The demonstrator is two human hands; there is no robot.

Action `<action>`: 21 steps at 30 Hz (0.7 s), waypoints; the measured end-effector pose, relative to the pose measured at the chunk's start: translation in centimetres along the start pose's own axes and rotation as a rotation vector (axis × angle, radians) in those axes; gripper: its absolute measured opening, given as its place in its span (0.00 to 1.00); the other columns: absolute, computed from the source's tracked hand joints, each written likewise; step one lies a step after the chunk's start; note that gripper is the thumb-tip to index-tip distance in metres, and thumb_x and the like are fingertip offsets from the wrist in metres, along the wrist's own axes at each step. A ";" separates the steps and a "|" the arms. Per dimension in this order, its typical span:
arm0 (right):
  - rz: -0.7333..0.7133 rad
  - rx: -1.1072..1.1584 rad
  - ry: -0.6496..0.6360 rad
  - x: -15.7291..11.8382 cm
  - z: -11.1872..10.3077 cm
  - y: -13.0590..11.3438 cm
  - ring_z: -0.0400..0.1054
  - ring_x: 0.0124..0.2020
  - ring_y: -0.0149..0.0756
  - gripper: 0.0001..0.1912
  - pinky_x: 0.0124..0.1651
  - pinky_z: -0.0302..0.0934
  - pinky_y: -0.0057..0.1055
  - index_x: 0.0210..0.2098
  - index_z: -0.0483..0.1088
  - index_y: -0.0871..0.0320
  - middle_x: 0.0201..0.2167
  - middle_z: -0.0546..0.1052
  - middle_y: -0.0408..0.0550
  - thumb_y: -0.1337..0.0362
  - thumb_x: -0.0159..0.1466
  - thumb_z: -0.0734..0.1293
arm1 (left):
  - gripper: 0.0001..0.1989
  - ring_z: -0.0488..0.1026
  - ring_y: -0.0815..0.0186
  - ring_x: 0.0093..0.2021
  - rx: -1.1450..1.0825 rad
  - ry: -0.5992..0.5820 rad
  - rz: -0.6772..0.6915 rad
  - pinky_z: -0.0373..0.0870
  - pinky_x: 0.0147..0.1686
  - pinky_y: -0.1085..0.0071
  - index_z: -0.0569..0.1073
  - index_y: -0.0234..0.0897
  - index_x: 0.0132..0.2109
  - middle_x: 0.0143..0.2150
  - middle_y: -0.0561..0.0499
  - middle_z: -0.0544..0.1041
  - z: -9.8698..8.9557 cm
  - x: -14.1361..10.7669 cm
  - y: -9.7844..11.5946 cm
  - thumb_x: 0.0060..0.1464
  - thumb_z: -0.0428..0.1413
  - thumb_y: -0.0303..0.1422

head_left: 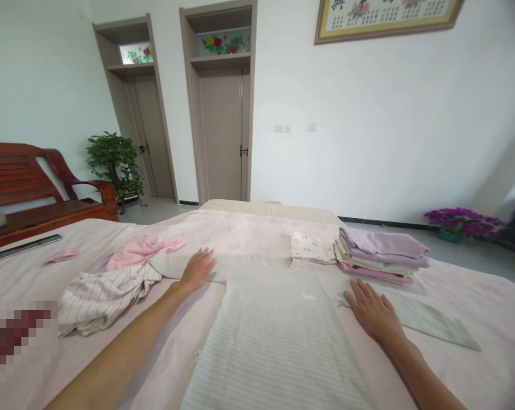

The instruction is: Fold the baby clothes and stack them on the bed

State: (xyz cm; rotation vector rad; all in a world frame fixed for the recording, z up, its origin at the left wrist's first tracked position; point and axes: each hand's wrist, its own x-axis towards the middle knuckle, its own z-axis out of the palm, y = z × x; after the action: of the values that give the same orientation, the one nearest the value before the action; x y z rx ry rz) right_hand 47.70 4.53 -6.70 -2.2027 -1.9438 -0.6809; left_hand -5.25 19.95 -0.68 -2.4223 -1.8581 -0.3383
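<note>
A pale striped long-sleeved shirt [278, 330] lies spread flat in front of me, neck end away from me and sleeves stretched out to both sides. My left hand [198, 269] rests flat on its left sleeve, fingers extended. On the right sleeve, near the shoulder, lies my right hand [371, 307], palm down with fingers stretched out. Just beyond that hand stands a stack of folded clothes [380, 253], lilac on top. A folded white patterned cloth [310, 247] sits beside the stack. Left of my left hand are a crumpled striped garment [103, 299] and a pink garment [141, 250].
A pink sheet [244, 233] covers the surface under the clothes. At the left lie a small pink cloth piece [61, 256] and a dark flat object [29, 246]. Beyond are a wooden bench [22, 182], a potted plant [114, 159], doors and purple flowers [462, 221].
</note>
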 end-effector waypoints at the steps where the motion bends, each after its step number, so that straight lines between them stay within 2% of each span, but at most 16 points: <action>1: -0.015 -0.015 -0.012 0.0 0.1 0.1 0.50 0.66 0.50 0.25 0.60 0.50 0.59 0.54 0.71 0.48 0.65 0.61 0.47 0.65 0.64 0.52 | 0.28 0.47 0.60 0.70 -0.022 -0.027 0.092 0.44 0.65 0.61 0.55 0.40 0.68 0.70 0.47 0.54 0.4 0.3 1.6 0.67 0.35 0.44; 4: -0.047 -0.071 -0.053 0.0 0.6 0.6 0.48 0.67 0.51 0.25 0.61 0.48 0.59 0.56 0.69 0.47 0.67 0.59 0.47 0.65 0.65 0.51 | 0.28 0.47 0.63 0.70 -0.065 -0.122 0.269 0.45 0.65 0.65 0.54 0.49 0.68 0.71 0.54 0.53 1.6 0.8 4.7 0.65 0.37 0.50; 6: -0.051 -0.087 -0.063 0.0 0.9 0.8 0.48 0.67 0.52 0.26 0.61 0.48 0.59 0.57 0.69 0.47 0.67 0.58 0.47 0.66 0.65 0.51 | 0.29 0.46 0.62 0.70 -0.071 -0.157 0.294 0.44 0.65 0.63 0.54 0.50 0.68 0.71 0.53 0.52 2.1 0.9 4.8 0.64 0.38 0.51; 9: -0.073 -0.092 -0.075 0.0 1.1 1.0 0.50 0.66 0.53 0.26 0.60 0.49 0.59 0.57 0.69 0.46 0.67 0.58 0.47 0.66 0.65 0.52 | 0.29 0.44 0.61 0.71 -0.048 -0.162 0.227 0.42 0.65 0.59 0.53 0.49 0.69 0.72 0.51 0.49 2.1 0.9 2.0 0.65 0.38 0.49; 14: -0.068 -0.090 -0.054 0.0 1.2 1.0 0.50 0.66 0.54 0.25 0.60 0.49 0.60 0.57 0.69 0.46 0.67 0.58 0.47 0.65 0.65 0.52 | 0.29 0.48 0.54 0.70 0.041 -0.134 -0.002 0.42 0.64 0.52 0.54 0.43 0.69 0.71 0.43 0.51 1.1 0.0 -5.7 0.64 0.39 0.46; 16: -0.067 -0.093 -0.069 0.1 1.1 1.0 0.50 0.66 0.54 0.24 0.59 0.50 0.59 0.57 0.68 0.46 0.67 0.57 0.47 0.65 0.65 0.53 | 0.29 0.49 0.52 0.69 0.085 -0.110 -0.078 0.41 0.64 0.51 0.55 0.40 0.69 0.70 0.40 0.53 0.8 -0.5 -7.9 0.64 0.40 0.45; 18: -0.060 -0.082 -0.094 0.1 0.7 0.9 0.51 0.66 0.54 0.24 0.59 0.51 0.59 0.57 0.68 0.46 0.67 0.57 0.47 0.63 0.66 0.53 | 0.30 0.49 0.53 0.69 0.122 -0.091 -0.124 0.39 0.65 0.54 0.56 0.38 0.68 0.69 0.39 0.56 0.6 -0.9 -9.2 0.64 0.41 0.45; 21: -0.030 -0.048 -0.109 0.2 -0.4 0.4 0.52 0.66 0.53 0.22 0.60 0.50 0.58 0.56 0.69 0.47 0.67 0.59 0.49 0.62 0.66 0.54 | 0.29 0.50 0.54 0.68 0.146 -0.081 -0.161 0.40 0.65 0.57 0.58 0.37 0.67 0.68 0.39 0.59 0.4 -1.1 -9.5 0.64 0.42 0.44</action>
State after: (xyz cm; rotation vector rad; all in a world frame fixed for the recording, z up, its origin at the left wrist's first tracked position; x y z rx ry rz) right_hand 48.01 4.44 -6.15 -2.2883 -2.0364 -0.6308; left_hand -14.57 21.48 -2.03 -2.2295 -2.0389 -0.1098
